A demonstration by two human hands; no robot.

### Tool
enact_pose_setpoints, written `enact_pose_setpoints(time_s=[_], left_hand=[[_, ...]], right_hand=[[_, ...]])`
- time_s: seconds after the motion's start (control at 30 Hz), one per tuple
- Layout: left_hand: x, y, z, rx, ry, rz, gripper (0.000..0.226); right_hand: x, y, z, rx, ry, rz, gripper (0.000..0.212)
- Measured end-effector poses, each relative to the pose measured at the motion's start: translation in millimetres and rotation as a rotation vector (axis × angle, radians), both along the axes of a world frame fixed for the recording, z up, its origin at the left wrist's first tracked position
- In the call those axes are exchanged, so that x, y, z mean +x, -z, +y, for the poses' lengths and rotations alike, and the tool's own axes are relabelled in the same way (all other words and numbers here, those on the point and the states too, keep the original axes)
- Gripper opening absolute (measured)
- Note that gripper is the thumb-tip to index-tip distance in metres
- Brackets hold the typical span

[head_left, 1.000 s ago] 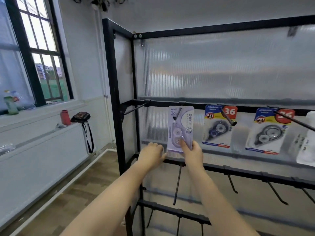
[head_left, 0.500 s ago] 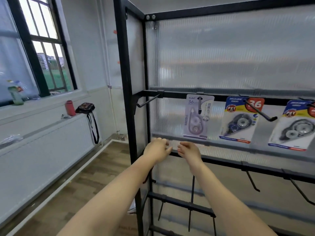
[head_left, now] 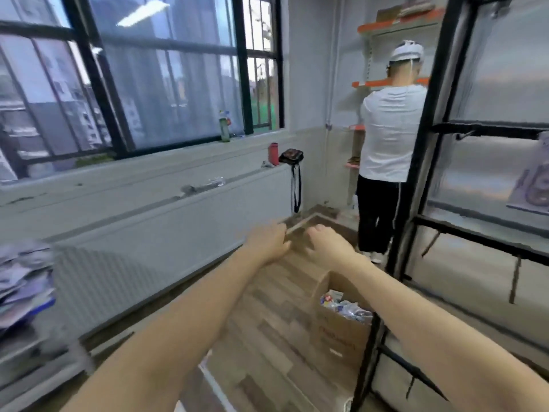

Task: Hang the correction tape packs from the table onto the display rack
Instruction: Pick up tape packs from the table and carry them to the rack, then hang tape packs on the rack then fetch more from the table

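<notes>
A blurred pile of correction tape packs (head_left: pixel 25 281) lies on the table (head_left: pixel 35 352) at the far left edge. The black display rack (head_left: pixel 416 162) stands at the right, with one purple pack (head_left: pixel 531 185) hanging at the frame's right edge. My left hand (head_left: pixel 267 242) and my right hand (head_left: pixel 326 245) are stretched out side by side over the wooden floor, between table and rack. Both hold nothing and their fingers hang loosely curled.
A person in a white shirt (head_left: pixel 389 129) stands by orange shelves behind the rack's left post. An open cardboard box (head_left: pixel 338 319) with packets sits on the floor at the rack's foot. A white radiator cover (head_left: pixel 166 227) runs under the window, carrying a red bottle (head_left: pixel 273 154) and a bag (head_left: pixel 291 157).
My right hand let go of the purple pack, which stays hanging on the rack hook. My view has swung left, away from the rack toward the window and table, both hands drawn back with it.
</notes>
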State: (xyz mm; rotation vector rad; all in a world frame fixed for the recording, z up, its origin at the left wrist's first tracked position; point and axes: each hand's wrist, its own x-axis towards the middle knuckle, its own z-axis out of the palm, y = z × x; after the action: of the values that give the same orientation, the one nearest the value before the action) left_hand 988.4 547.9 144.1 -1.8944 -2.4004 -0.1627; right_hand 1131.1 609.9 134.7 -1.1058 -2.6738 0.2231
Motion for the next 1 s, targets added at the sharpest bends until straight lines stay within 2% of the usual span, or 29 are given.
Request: enact_pose_setpoints(time_s=[0.13,0.23,0.5,0.7,1.0], left_hand=[[-95.2,12.1,-127.4,-0.130,-0.267,0.072,0.050],[-154.1,14.8,-224.1,-0.141,-0.477,0.066,0.046],[-268.6,39.7,-423.8,-0.191,-0.869,0.017,0.050],[-356.3,74.3,-494.5,-0.262,-1.003,0.006,0.048],[-499.0,118.6,-539.1,-0.305,-1.080,-0.112,0.047]], right_hand=[[-122.9,20.4,-94.1,0.001,-0.269,-0.173,0.035],[-201.0,27.8,-167.2,-0.007,-0.446,-0.251,0.040],[-362.9,47.3,-311.9,-0.068,-0.759,-0.270,0.043],[-485.7,78.2,-376.5,-0.079,-0.870,-0.304,0.038],[-649.7,125.9,-421.7,-0.127,-0.920,-0.428,0.038]])
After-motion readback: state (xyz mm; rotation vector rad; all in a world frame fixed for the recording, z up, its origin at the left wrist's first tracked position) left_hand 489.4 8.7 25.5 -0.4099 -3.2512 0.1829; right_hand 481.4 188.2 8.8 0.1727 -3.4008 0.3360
